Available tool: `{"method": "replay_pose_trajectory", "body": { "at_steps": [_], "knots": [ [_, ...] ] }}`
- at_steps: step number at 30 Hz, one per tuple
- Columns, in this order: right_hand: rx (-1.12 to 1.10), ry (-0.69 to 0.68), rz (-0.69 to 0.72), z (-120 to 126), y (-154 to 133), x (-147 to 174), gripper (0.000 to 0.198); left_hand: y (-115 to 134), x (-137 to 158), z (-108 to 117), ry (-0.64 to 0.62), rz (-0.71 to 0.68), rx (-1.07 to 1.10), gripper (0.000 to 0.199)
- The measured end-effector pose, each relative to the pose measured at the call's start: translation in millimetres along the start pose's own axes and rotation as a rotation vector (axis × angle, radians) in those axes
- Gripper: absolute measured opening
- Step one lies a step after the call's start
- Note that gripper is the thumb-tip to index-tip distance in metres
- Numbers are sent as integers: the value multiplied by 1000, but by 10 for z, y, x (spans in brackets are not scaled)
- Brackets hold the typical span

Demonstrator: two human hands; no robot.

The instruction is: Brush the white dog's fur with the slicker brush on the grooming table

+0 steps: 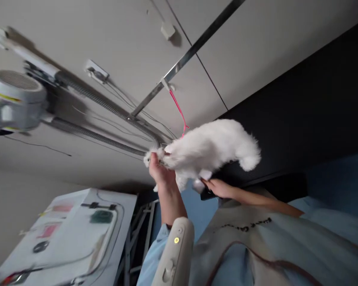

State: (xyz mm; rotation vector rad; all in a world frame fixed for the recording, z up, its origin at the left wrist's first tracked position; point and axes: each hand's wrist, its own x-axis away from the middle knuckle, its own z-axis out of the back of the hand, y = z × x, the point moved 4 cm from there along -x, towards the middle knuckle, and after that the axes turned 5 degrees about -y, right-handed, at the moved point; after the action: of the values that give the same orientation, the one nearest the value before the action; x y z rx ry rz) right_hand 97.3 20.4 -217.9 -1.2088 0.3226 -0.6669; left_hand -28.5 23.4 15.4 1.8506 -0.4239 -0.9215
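A white fluffy dog [214,145] stands in the middle, tilted with the view. My left hand [162,171] is closed around its head at the muzzle, thumb up. Under the dog's belly, my right hand [219,187] has its fingers closed around something by the legs. Two small pale shapes at its fingertips are blurred, and I cannot make out what they are. A pink cord [177,105] runs from a metal bar [193,49] down to the dog's neck area.
A white dryer-like machine [16,99] hangs on the wall at left, with grey ribbed hoses [98,137]. A white cabinet or table [74,230] carries tools and cords at lower left. In front of my sleeve is a pale device [176,254] with a yellow light.
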Motion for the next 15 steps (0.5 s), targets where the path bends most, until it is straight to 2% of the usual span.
{"method": "replay_pose_trajectory", "body": {
  "at_steps": [3, 5, 7, 9, 12, 15],
  "knots": [
    [36, 60, -5, 177, -151, -262, 45, 41, 16, 5, 55, 30, 49, 29],
    [69, 22, -45, 112, -152, -269, 41, 85, 26, 13, 69, 57, 61, 25],
    [81, -59, -74, -41, -121, -180, 48, 133, 37, 30, 91, 83, 72, 24],
    [76, -83, -61, -108, -147, -122, 53, 184, 46, 43, 104, 97, 85, 25],
    [117, 27, 4, 96, -286, -208, 45, 252, 41, 65, 118, 94, 113, 21],
    [204, 105, -28, 334, -257, -286, 42, 285, 10, 119, 110, 112, 122, 17]
  ]
}}
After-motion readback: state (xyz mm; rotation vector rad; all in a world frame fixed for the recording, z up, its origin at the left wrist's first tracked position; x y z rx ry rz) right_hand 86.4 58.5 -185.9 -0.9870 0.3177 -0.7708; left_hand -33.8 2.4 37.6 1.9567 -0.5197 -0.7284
